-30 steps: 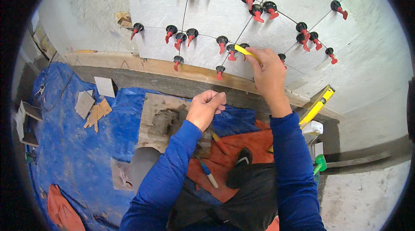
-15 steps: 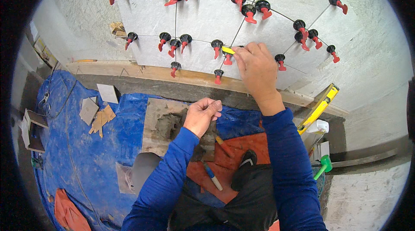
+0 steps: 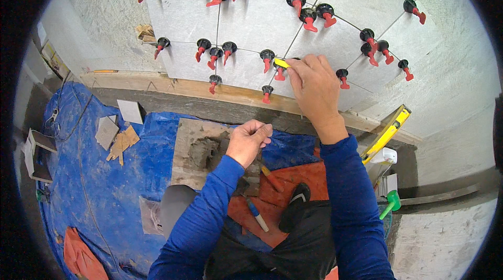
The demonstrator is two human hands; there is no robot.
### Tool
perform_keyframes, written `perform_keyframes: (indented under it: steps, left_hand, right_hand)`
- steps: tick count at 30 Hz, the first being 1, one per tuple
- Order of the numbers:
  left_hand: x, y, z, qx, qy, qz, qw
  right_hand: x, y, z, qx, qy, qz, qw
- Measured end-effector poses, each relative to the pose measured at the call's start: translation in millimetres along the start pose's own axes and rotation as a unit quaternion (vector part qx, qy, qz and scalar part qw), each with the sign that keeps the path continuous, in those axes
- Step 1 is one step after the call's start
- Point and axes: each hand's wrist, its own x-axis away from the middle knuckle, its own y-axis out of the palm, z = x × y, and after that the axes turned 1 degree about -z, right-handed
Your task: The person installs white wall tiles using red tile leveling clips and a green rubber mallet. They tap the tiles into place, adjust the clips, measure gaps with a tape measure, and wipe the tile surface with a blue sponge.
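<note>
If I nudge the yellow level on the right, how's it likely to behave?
The yellow level is probably stiff: it's a long bar with nearly straight edges. It may slide or tip, since it looks narrow and slanted in front of the wooden strip, though what supports its lower end is hard to make out.

The right grip (image 3: 316, 88) is pinched, held farther forward than the curled left grip (image 3: 248, 141).
</note>
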Motion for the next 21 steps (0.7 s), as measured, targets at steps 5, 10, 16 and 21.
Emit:
perform_keyframes:
  steps: [5,10,16,21]
  left_hand:
    - [0.4,-0.1,1.2,-0.004,-0.011,0.001,1.000]
    - [1.4,0.6,1.6,-0.009,-0.011,0.003,1.000]
    - [0.8,-0.3,1.0,-0.017,-0.015,0.003,1.000]
    - [0.7,2.0,-1.8,0.005,-0.010,0.008,1.000]
  right_hand:
    - [-0.3,1.7,0.4,-0.002,0.001,0.012,1.000]
    - [1.0,2.9,-1.9,0.038,0.013,0.005,0.999]
    - [1.5,3.4,-6.4,0.052,0.018,-0.003,0.998]
    - [-3.9,-4.8,-8.4,0.101,0.005,-0.020,0.995]
